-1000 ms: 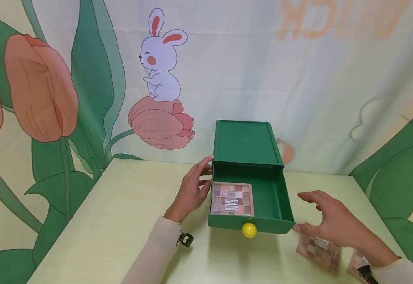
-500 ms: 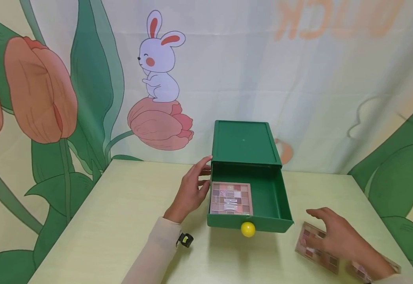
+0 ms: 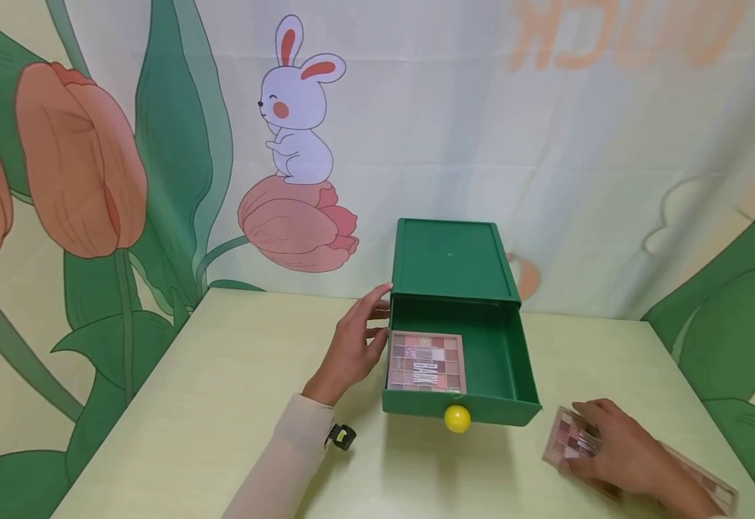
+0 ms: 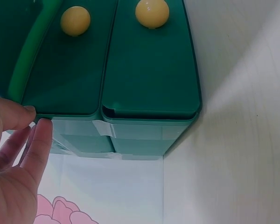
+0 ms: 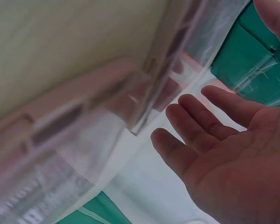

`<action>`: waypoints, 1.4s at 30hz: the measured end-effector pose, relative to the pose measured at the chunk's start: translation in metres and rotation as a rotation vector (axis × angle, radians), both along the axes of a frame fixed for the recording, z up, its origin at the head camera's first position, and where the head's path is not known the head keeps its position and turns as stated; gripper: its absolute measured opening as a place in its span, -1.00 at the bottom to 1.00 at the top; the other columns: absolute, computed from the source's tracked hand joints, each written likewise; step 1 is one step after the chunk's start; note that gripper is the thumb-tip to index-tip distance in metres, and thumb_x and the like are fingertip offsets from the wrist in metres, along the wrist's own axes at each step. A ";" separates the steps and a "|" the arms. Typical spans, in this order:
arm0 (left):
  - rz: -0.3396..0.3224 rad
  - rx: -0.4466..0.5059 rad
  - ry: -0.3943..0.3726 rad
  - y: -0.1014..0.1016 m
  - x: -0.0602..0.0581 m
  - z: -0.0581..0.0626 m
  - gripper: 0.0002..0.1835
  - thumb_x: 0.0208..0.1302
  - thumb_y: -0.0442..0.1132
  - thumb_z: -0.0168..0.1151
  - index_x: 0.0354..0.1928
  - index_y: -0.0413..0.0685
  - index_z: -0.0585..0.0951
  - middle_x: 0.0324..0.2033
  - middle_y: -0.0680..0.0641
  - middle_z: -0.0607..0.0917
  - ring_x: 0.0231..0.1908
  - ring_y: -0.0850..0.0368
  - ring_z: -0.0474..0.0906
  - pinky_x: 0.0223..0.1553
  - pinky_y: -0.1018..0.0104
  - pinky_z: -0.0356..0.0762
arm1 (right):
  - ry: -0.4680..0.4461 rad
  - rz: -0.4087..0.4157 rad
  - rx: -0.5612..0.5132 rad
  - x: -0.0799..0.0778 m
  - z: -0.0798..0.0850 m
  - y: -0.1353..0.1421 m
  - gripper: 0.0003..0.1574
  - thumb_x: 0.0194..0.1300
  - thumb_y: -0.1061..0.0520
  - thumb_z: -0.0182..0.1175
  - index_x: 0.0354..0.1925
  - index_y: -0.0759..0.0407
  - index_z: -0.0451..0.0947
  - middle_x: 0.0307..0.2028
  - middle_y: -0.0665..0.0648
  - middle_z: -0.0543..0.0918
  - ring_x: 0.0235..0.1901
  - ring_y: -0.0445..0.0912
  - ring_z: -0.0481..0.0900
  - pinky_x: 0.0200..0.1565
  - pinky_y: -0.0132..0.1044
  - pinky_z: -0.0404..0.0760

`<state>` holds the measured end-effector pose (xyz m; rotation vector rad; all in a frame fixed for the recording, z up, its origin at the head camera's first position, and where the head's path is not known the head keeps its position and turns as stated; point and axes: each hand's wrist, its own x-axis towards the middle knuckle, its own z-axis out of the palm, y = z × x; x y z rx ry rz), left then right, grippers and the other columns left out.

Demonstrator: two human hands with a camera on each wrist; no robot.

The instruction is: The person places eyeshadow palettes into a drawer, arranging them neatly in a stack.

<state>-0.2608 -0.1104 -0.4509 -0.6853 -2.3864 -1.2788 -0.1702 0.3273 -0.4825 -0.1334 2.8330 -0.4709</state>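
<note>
Toward the bench's [image 3: 176,432] right edge, a palette [image 3: 560,438] lies beneath the right hand [image 3: 625,448], the nearer one, long side slanting to that edge; its fingers are spread. The left hand [image 3: 348,355], fingers loosely parted, touches the drawer unit [image 3: 453,258].

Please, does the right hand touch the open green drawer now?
Apart. The head view shows it: pale tabletop is visible between the right hand and the near right corner of the open green drawer.
</note>
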 end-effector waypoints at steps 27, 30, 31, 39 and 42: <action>0.002 0.013 0.015 0.002 0.003 0.001 -0.06 0.41 -0.50 0.31 0.65 0.30 0.15 0.27 -0.15 0.58 0.27 -0.08 0.65 0.15 0.11 0.76 | -0.028 -0.013 0.036 0.012 -0.012 0.007 0.51 -0.19 -0.51 0.64 0.44 0.38 0.38 0.29 0.42 0.49 0.00 0.08 0.54 0.13 0.30 0.70; 0.001 0.014 0.013 0.002 0.003 0.000 -0.05 0.41 -0.50 0.31 0.65 0.33 0.14 0.27 -0.15 0.58 0.26 -0.08 0.65 0.15 0.11 0.76 | -0.018 -0.010 0.046 0.011 -0.013 0.007 0.51 -0.21 -0.53 0.64 0.43 0.39 0.40 0.28 0.41 0.51 0.00 0.08 0.54 0.12 0.30 0.70; 0.002 0.013 0.013 0.001 0.003 0.000 -0.05 0.41 -0.50 0.31 0.65 0.35 0.14 0.26 -0.15 0.58 0.27 -0.07 0.65 0.15 0.11 0.76 | -0.018 -0.012 0.047 0.011 -0.013 0.007 0.52 -0.21 -0.54 0.63 0.42 0.39 0.40 0.28 0.41 0.51 0.00 0.08 0.54 0.13 0.31 0.69; 0.007 0.001 0.010 0.001 0.001 -0.002 -0.03 0.41 -0.50 0.31 0.65 0.39 0.13 0.26 -0.13 0.59 0.27 -0.06 0.65 0.14 0.14 0.76 | -0.006 -0.016 0.040 0.011 -0.011 0.006 0.52 -0.24 -0.58 0.61 0.40 0.38 0.43 0.26 0.39 0.52 0.00 0.11 0.55 0.14 0.34 0.68; 0.005 0.001 0.018 0.001 0.000 -0.001 -0.05 0.40 -0.50 0.32 0.65 0.33 0.14 0.25 -0.14 0.59 0.26 -0.07 0.65 0.13 0.13 0.77 | 0.013 -0.007 0.029 0.011 -0.005 0.007 0.49 -0.22 -0.56 0.62 0.40 0.36 0.43 0.24 0.35 0.54 0.00 0.06 0.56 0.12 0.27 0.71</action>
